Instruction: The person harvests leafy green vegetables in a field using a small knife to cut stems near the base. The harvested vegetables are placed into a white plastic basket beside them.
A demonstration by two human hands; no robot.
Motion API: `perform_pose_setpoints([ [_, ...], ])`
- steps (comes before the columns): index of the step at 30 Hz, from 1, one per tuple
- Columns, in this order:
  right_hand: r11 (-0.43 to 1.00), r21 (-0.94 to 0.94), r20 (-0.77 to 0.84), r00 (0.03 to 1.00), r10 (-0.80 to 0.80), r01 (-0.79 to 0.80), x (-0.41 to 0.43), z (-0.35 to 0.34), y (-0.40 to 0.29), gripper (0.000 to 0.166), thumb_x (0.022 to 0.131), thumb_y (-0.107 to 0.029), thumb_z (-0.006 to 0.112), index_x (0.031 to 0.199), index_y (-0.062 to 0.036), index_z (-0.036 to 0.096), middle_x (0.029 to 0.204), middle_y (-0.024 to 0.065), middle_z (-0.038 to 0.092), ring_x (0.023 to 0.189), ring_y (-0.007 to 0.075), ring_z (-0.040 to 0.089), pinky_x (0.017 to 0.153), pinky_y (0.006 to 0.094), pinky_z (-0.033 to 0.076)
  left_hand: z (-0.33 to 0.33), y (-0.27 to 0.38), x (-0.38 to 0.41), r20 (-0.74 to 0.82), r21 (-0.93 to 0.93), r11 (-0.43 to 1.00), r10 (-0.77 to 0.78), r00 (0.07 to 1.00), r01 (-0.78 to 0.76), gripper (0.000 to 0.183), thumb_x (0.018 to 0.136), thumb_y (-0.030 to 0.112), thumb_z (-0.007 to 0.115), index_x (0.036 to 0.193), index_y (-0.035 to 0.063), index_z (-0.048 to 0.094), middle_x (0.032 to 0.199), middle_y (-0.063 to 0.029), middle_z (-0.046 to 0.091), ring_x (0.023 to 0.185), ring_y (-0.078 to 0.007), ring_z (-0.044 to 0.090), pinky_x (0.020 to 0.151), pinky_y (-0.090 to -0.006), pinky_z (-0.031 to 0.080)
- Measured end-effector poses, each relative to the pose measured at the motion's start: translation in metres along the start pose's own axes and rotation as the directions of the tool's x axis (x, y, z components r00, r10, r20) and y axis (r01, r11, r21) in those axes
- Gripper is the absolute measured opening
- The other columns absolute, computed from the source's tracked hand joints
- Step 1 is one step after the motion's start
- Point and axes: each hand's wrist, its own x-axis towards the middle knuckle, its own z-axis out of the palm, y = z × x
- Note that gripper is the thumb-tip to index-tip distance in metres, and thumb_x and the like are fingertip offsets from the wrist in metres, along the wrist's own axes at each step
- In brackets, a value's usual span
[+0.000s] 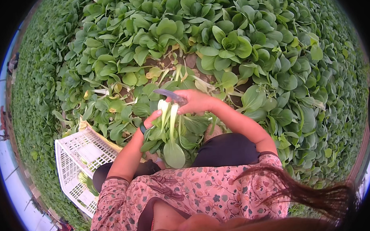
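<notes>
My left hand [153, 119] grips a bunch of cut leafy greens [172, 116], which look like bok choy, with white stalk ends up and leaves hanging down over my lap. My right hand [196, 101] holds a knife [166, 92] whose grey blade points left above the stalk ends. The thumb of that hand is beside the nearest stalk. Most of the knife's handle is hidden in my right palm.
Growing bok choy [237, 46] surrounds me densely. Cut leaves and yellowed stalks [154, 72] lie on bare soil ahead. A white plastic crate [77, 171] with some greens inside stands at my left. People [12, 63] are far off at the left edge.
</notes>
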Motion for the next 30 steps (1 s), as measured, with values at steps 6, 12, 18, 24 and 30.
perform_pose_setpoints([
  [6,0.98,-0.141,0.104,0.987,-0.124,0.138,0.013,-0.002,0.038,0.031,0.073,-0.015,0.069,0.101,-0.0077,0.058,0.086,0.0012,0.055,0.079,0.0109,0.053,0.068,0.0271,0.045,-0.009,-0.012,0.003,-0.066,-0.014,0.996,-0.089,0.994,0.089,0.07,0.079,0.046,0.064,0.132,0.0059,0.043,0.119,-0.0157,0.055,0.105,-0.029,0.058,0.092,-0.0435,0.048],
  [12,0.974,-0.176,0.007,0.99,-0.144,0.143,0.015,-0.006,0.046,0.029,0.079,-0.026,0.063,0.099,-0.0071,0.054,0.086,0.0043,0.058,0.08,0.0141,0.053,0.07,0.0293,0.043,0.015,-0.01,0.0,-0.013,-0.086,0.988,-0.132,0.991,0.13,0.07,0.082,0.039,0.062,0.137,0.0048,0.035,0.126,-0.017,0.051,0.108,-0.0275,0.058,0.095,-0.0389,0.047],
  [18,0.898,-0.432,-0.025,0.995,-0.099,0.079,0.015,-0.002,0.042,0.037,0.082,-0.036,0.059,0.101,-0.0054,0.052,0.089,0.0129,0.06,0.082,0.0254,0.057,0.072,0.0351,0.044,-0.004,-0.013,0.005,0.062,-0.018,0.983,-0.18,0.982,0.182,0.071,0.083,0.036,0.063,0.14,0.0081,0.03,0.128,-0.015,0.049,0.109,-0.0256,0.056,0.095,-0.0372,0.046],
  [24,0.803,-0.588,0.01,0.993,-0.115,0.099,0.017,0.007,0.037,0.037,0.081,-0.034,0.062,0.101,-0.0053,0.051,0.089,0.017,0.062,0.085,0.0345,0.059,0.071,0.0431,0.044,-0.029,-0.019,0.017,0.119,0.214,0.964,-0.189,0.975,0.16,0.073,0.084,0.033,0.063,0.142,0.0114,0.025,0.13,-0.013,0.047,0.111,-0.0236,0.055,0.096,-0.0355,0.045],
  [30,0.675,-0.732,0.098,0.995,-0.033,0.095,0.015,0.009,0.02,0.037,0.081,-0.035,0.064,0.102,-0.0067,0.051,0.083,0.0152,0.063,0.084,0.0353,0.06,0.07,0.0445,0.043,-0.04,-0.025,0.017,0.034,0.413,0.909,-0.068,0.997,0.048,0.07,0.084,0.022,0.061,0.143,0.013,0.024,0.127,-0.008,0.048,0.108,-0.0174,0.054,0.091,-0.0317,0.046],
])
